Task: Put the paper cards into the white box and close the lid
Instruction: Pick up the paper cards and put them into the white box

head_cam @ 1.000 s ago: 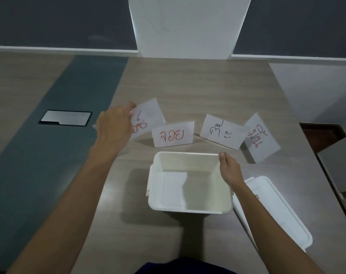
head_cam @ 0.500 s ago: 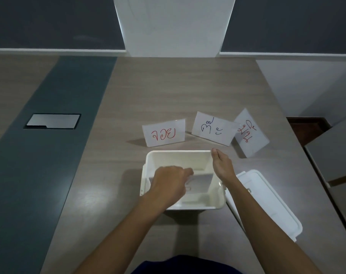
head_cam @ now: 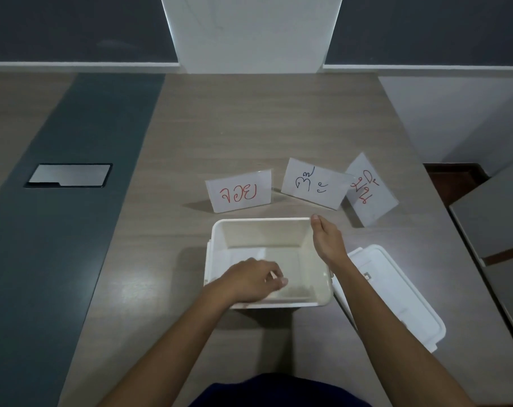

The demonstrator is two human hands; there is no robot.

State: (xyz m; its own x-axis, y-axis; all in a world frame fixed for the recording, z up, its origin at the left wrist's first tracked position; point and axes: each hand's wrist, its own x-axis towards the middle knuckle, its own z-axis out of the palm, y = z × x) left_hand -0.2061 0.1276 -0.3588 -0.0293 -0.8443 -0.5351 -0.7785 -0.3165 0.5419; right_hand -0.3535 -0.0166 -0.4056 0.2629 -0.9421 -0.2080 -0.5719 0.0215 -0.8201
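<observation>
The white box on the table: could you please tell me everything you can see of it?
The white box is rectangular, open-topped, seemingly plastic, with a rolled rim and smooth cream walls. It stands upright on the table, nearer than three standing cards. The right hand rests on its right rim; the left hand reaches inside over a pale card lying on the bottom. Its lid lies separately to the right.
</observation>
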